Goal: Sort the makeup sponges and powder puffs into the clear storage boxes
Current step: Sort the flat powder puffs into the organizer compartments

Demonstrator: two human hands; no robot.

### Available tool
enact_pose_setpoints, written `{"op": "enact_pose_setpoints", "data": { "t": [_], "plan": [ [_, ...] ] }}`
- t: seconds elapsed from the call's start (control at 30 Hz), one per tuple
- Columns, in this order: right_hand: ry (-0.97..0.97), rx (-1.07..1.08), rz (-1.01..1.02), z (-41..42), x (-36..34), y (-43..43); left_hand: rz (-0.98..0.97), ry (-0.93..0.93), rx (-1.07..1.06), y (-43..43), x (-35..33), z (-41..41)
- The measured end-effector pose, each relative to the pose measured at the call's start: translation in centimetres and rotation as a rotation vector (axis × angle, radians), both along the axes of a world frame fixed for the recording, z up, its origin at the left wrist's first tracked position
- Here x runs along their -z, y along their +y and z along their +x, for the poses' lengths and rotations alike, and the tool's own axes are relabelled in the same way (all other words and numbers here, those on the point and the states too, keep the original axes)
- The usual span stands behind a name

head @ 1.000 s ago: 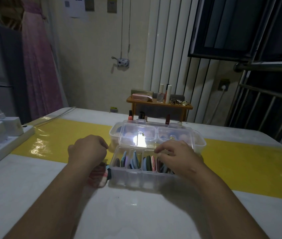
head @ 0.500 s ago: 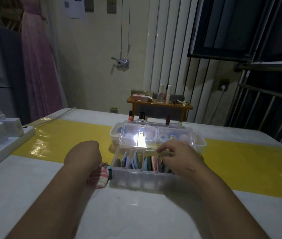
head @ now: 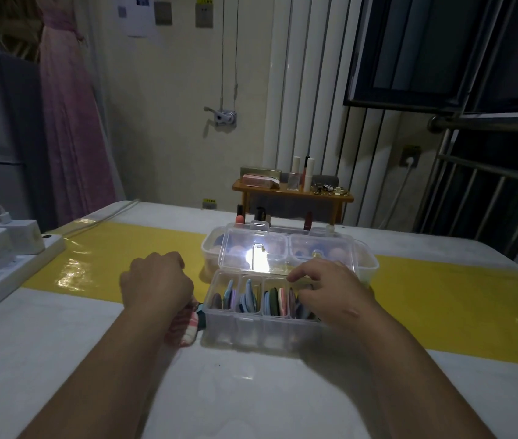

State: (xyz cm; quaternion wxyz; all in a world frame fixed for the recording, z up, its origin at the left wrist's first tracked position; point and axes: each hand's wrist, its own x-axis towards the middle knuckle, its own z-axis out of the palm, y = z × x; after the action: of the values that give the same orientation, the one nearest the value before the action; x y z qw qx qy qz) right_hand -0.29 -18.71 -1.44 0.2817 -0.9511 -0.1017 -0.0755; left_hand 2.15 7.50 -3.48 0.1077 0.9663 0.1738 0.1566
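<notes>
A clear divided storage box (head: pixel 251 332) stands on the table with its lid (head: pixel 253 248) tipped up. Flat powder puffs (head: pixel 245 299) in blue, green, pink and purple stand on edge in its compartments. My right hand (head: pixel 330 294) reaches into the right compartments, fingers spread, tips touching the puffs there. My left hand (head: pixel 156 283) is curled into a fist just left of the box; what it holds, if anything, is hidden. Under its wrist a pink striped puff (head: pixel 186 327) lies on the table against the box. A second clear box (head: pixel 367 264) with pale round sponges sits behind the lid.
A white power strip (head: pixel 4 274) with chargers lies at the left table edge. A small wooden shelf (head: pixel 292 194) with cosmetics stands at the back, lipsticks (head: pixel 239 215) in front of it. A yellow runner (head: pixel 457 296) crosses the table.
My left fist dropped down and slightly back from the box corner onto the striped puff. My right hand stayed in the right compartments, its fingers shifting a little.
</notes>
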Motion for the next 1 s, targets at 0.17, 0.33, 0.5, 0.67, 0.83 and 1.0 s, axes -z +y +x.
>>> {"op": "enact_pose_setpoints", "data": {
  "t": [0.17, 0.33, 0.5, 0.67, 0.83, 1.0],
  "plan": [
    [0.0, -0.003, -0.001, 0.1, 0.0, 0.0, -0.176, 0.084, -0.004, 0.4, 0.4, 0.3],
    [0.0, -0.008, 0.002, 0.1, 0.0, 0.0, -0.16, 0.03, 0.038, 0.9, 0.2, 0.5],
    [-0.009, -0.005, 0.007, 0.1, 0.0, 0.0, -0.035, -0.056, -0.045, 0.8, -0.2, 0.0],
    [-0.013, -0.002, 0.019, 0.1, 0.0, 0.1, 0.078, -0.153, -0.062, 0.3, -0.6, -0.5],
    [-0.04, -0.014, 0.058, -0.1, -0.1, 0.0, -0.018, -0.37, -0.042, 0.0, -0.9, -0.7],
    [-0.083, -0.001, 0.134, -0.1, -0.3, 0.0, -0.286, -0.56, 0.073, -1.0, -1.3, -0.9]
  ]
}}
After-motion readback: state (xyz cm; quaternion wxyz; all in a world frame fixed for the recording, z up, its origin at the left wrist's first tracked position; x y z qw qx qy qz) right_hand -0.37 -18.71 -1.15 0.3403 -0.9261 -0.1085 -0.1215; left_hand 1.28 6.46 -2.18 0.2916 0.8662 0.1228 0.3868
